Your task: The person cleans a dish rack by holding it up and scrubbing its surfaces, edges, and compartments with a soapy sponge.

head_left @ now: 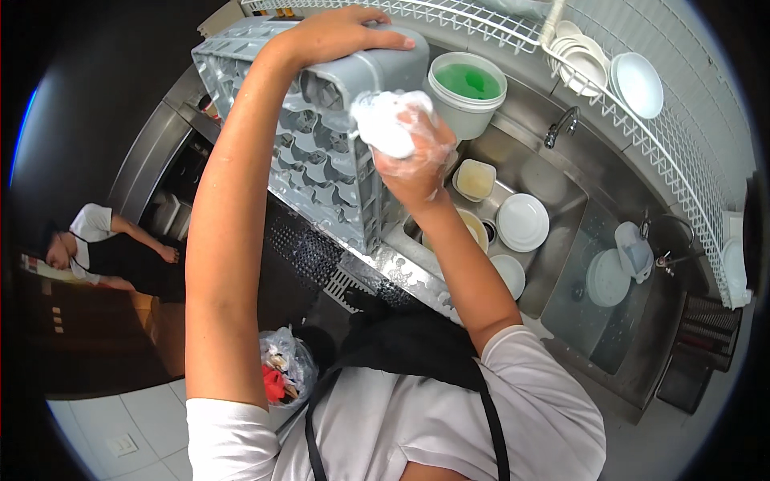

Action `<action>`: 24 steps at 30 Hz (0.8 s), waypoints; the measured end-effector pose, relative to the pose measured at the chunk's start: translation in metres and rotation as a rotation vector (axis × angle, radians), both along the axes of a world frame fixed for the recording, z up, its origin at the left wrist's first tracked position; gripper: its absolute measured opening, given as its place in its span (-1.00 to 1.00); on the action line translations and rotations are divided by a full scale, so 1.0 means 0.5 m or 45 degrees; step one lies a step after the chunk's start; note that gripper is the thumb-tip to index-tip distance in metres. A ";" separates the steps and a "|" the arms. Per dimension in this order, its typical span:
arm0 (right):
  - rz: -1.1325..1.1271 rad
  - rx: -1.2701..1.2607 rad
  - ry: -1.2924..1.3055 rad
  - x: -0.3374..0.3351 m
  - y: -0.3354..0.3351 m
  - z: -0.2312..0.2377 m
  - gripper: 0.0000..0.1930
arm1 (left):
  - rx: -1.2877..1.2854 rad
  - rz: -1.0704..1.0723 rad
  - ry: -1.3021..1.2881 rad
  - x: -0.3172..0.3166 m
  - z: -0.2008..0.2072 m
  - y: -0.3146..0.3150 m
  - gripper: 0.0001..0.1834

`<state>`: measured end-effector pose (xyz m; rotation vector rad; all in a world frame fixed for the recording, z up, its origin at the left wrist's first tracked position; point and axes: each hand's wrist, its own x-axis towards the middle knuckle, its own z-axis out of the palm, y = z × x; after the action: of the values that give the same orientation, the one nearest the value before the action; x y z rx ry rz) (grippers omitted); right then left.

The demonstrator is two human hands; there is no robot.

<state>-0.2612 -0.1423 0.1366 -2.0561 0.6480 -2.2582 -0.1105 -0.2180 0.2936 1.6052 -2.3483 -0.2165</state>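
Note:
A grey plastic crate [317, 164] with wavy openwork sides stands tipped up at the sink's left, wet with suds. My left hand [341, 36] lies over its top edge and holds it, thumb and fingers apart. Thick white lather covers my right hand [417, 156], whose fingers are closed round what looks like a foam-covered sponge [389, 124]. This hand is against the crate's right end; the suds hide the sponge's outline. Just right of the crate stands a white bucket [465, 120] of green liquid.
White plates [523, 222] and bowls lie in the near basin. The right basin [581, 297] holds water, plates and a clear container. A tap [561, 128] and a white wire rack [642, 132] with dishes line the wall. Another person [116, 248] is at far left, near a bagged bin [287, 365].

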 end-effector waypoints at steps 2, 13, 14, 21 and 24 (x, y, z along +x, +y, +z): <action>0.044 0.060 -0.014 -0.009 -0.012 -0.002 -0.61 | -0.010 0.025 0.004 -0.008 -0.001 0.008 0.03; 0.138 0.288 0.013 -0.023 -0.019 0.045 -0.50 | 0.075 0.044 0.041 -0.031 0.015 0.004 -0.11; 0.157 0.348 0.073 -0.028 -0.013 0.069 -0.52 | 0.052 0.023 0.055 -0.022 0.011 0.005 -0.11; 0.168 0.268 0.013 -0.016 -0.019 0.010 -0.47 | -0.113 0.103 -0.026 -0.025 -0.004 0.006 -0.11; 0.061 0.163 -0.078 0.000 -0.028 0.071 -0.49 | 0.013 -0.046 0.070 0.021 -0.003 -0.016 -0.09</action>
<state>-0.2613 -0.1563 0.1719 -1.9163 0.7110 -2.1828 -0.1000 -0.2261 0.2922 1.5422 -2.3402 -0.2769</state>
